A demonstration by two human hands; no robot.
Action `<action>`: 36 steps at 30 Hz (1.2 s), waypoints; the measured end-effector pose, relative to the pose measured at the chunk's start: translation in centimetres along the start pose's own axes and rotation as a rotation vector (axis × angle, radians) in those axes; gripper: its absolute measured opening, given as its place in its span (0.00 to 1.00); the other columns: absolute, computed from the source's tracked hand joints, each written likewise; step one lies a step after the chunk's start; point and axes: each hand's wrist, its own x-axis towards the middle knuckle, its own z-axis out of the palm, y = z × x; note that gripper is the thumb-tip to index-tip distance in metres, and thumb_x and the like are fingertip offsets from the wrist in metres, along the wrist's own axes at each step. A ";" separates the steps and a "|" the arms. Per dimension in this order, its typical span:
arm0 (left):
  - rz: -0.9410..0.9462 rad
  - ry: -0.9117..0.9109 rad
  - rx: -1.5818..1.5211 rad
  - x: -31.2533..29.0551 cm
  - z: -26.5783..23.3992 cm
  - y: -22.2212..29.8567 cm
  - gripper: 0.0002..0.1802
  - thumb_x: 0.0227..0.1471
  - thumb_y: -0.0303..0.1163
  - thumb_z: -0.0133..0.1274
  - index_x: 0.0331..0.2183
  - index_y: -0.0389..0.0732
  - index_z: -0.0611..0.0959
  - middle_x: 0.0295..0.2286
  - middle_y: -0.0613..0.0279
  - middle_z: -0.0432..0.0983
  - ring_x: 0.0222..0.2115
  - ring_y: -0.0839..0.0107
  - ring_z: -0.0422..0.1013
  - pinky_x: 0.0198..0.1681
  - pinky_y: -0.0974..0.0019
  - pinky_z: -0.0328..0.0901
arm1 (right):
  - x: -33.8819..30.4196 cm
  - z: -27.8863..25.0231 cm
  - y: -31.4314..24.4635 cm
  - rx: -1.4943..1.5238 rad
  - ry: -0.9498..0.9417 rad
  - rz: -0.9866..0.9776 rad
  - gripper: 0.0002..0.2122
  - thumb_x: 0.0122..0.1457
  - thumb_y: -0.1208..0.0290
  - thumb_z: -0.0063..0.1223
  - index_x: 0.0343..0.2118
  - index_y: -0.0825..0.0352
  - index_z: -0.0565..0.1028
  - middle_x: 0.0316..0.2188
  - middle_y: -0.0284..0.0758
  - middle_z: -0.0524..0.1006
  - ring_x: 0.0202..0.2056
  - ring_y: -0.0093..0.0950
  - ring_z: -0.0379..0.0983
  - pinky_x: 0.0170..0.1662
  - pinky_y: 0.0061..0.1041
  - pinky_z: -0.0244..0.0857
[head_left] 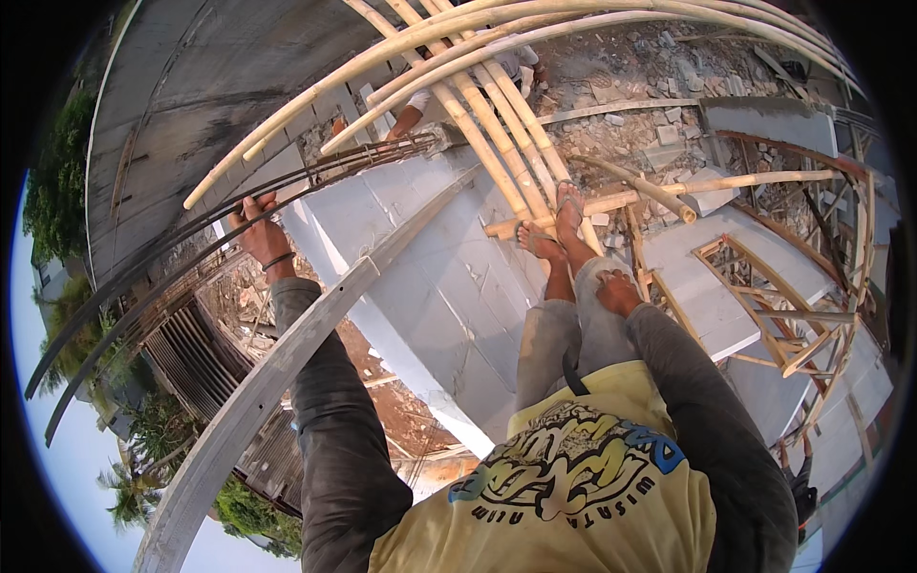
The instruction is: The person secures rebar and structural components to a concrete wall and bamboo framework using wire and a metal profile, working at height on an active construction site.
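Observation:
At the left, my left hand (258,234) is closed around a dark steel reinforcing bar, one of several long bars (358,158) that rise from the end of a pale block wall (382,272) and bend out to the left. A grey wooden beam (277,368) crosses in front of my left forearm. My right hand (619,289) rests on my knee, fingers spread over the grey trouser cloth, holding nothing. My sandalled feet (542,242) stand on bamboo poles (521,172) beside the wall.
More long bamboo poles (420,36) cross overhead of the feet. Behind them a co-worker's arm (405,121) shows partly. Broken rubble (659,134) lies far below, with a wooden frame (755,301) at the right. Another person (802,489) is at the lower right edge.

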 end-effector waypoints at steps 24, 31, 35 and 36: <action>0.161 0.051 0.192 2.6 -5.9 -3.6 0.17 0.60 0.34 0.47 0.45 0.29 0.71 0.33 0.52 0.78 0.32 0.74 0.73 0.36 0.77 0.68 | 41.3 -0.9 -25.3 0.303 0.181 -0.642 0.15 0.52 0.66 0.46 0.41 0.67 0.76 0.40 0.49 0.76 0.45 0.44 0.72 0.49 0.36 0.63; 0.217 -0.050 0.264 4.1 -9.3 -2.6 0.18 0.61 0.33 0.44 0.46 0.28 0.72 0.36 0.50 0.77 0.36 0.68 0.74 0.45 0.69 0.67 | 48.5 5.3 -30.0 0.436 0.228 -0.749 0.16 0.55 0.62 0.47 0.37 0.71 0.77 0.39 0.49 0.76 0.42 0.46 0.72 0.48 0.37 0.64; 0.251 -0.045 0.304 3.6 -9.0 -3.3 0.18 0.61 0.33 0.44 0.46 0.28 0.72 0.36 0.50 0.77 0.36 0.68 0.74 0.45 0.68 0.67 | 49.7 8.1 -28.3 0.404 0.184 -0.736 0.16 0.55 0.62 0.46 0.37 0.70 0.77 0.38 0.50 0.76 0.43 0.46 0.72 0.48 0.37 0.63; 0.255 -0.042 0.307 3.4 -9.2 -3.5 0.18 0.61 0.33 0.44 0.46 0.29 0.72 0.36 0.50 0.77 0.36 0.68 0.74 0.45 0.68 0.67 | 50.2 8.7 -27.4 0.387 0.170 -0.734 0.16 0.55 0.62 0.46 0.37 0.70 0.77 0.38 0.50 0.76 0.43 0.46 0.72 0.48 0.37 0.63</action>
